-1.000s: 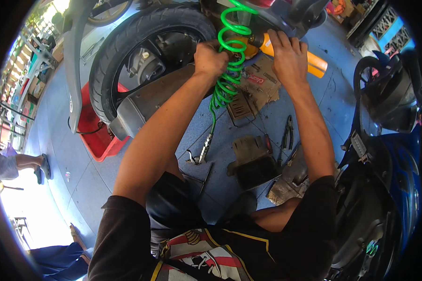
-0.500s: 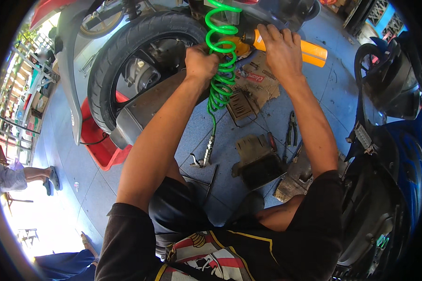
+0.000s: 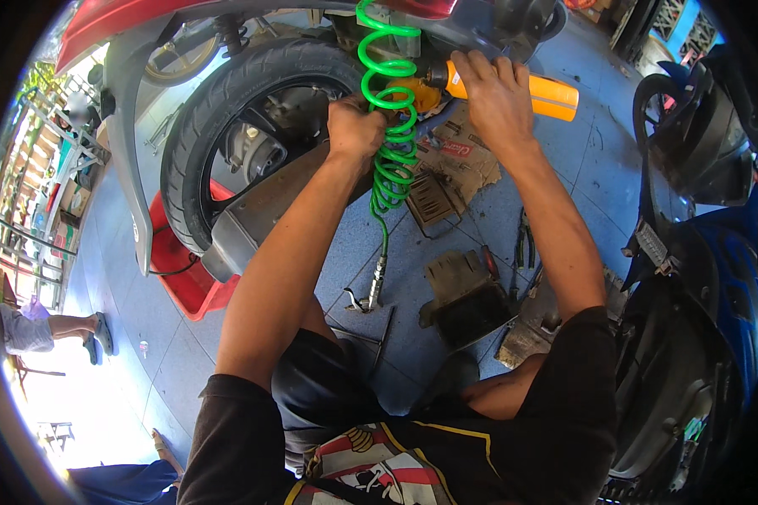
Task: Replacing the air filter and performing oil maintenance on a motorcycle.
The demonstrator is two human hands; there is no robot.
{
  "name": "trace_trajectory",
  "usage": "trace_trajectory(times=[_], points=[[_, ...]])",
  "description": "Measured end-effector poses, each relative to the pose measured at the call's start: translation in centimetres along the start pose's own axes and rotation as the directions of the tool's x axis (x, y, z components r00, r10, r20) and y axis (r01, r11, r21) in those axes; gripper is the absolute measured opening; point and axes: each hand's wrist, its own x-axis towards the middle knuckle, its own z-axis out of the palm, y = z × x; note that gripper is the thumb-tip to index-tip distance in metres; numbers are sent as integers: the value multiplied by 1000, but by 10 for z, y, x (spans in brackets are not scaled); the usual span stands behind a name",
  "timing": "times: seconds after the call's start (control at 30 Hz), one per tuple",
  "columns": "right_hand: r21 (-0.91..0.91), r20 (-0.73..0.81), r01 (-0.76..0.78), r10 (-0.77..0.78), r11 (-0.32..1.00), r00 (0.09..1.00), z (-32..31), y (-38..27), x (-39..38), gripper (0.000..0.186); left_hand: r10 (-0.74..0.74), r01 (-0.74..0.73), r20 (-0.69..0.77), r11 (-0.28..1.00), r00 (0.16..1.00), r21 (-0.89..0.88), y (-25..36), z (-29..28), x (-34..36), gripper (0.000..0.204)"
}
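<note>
My right hand (image 3: 495, 97) is wrapped over an orange bottle (image 3: 552, 98) that lies nearly level, its dark neck pointing left. A rounded orange piece (image 3: 419, 95), shaped like a funnel, sits below that neck; coils hide part of it. Beside it, my left hand (image 3: 356, 128) is closed, its fingers partly out of sight, and I cannot make out what it grips. The green coiled air hose (image 3: 393, 160) hangs past this hand, with a metal air blow gun (image 3: 375, 286) at its lower end. A motorbike wheel (image 3: 185, 151) stands to the left.
A red tub (image 3: 198, 299) sits under the wheel. On the blue tiles lie cardboard (image 3: 472, 156), a slotted cover (image 3: 432, 198), a dark box-shaped part (image 3: 465, 299), pliers (image 3: 525, 240) and a T-shaped wrench (image 3: 383, 341). Another motorbike (image 3: 699, 303) stands right; another person's legs (image 3: 72, 326) show left.
The orange bottle and my right hand have shifted slightly left. My left hand stays beside the funnel-like piece. The whole view has moved a little.
</note>
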Motion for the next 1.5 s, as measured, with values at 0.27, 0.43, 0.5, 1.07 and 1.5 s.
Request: trace_trajectory(times=[0.27,0.43,0.5,1.07,1.5], points=[[-4,-37,2,-2,1000,999,-2,-1,0,40,12,-12,-1,1000,1000,14,-2,2,-1,18],[11,-26,-12,12,1000,1000,-3,-1,2,40,3,-3,3,1000,1000,29,-5,1,2,18],[15,-35,-15,15,1000,999,-3,-2,3,40,-12,12,-2,1000,1000,18,-5,0,2,18],[17,-44,-15,16,1000,999,-1,-3,1,38,-25,29,35,992,999,-119,13,1,-9,16],[16,-78,-11,12,1000,997,1,-1,3,40,-26,32,37,983,999,-181,11,3,-8,21]])
